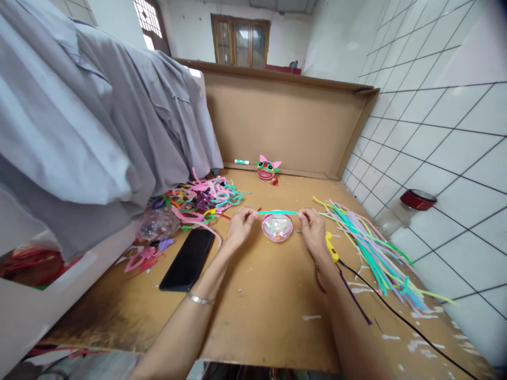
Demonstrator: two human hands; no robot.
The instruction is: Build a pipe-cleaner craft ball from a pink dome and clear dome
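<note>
A teal pipe cleaner (pixel 277 212) is stretched level between my two hands. My left hand (pixel 241 224) pinches its left end, and my right hand (pixel 312 229) pinches the right one. Just below the strand sits a clear round plastic bowl (pixel 277 228) with a pink rim and small coloured bits in it. Beside my right wrist lies a yellow-handled tool with a black cord (pixel 331 247), probably a glue gun, partly covered by the hand.
Loose pipe cleaners (pixel 368 248) lie in a bundle at right, near a red-lidded jar (pixel 404 211). Left are a black phone (pixel 188 259), a tangled pile of coloured pipe cleaners (pixel 209 195) and grey cloth (pixel 119 116). An eared craft face (pixel 267 168) and a marker (pixel 241 162) stand behind.
</note>
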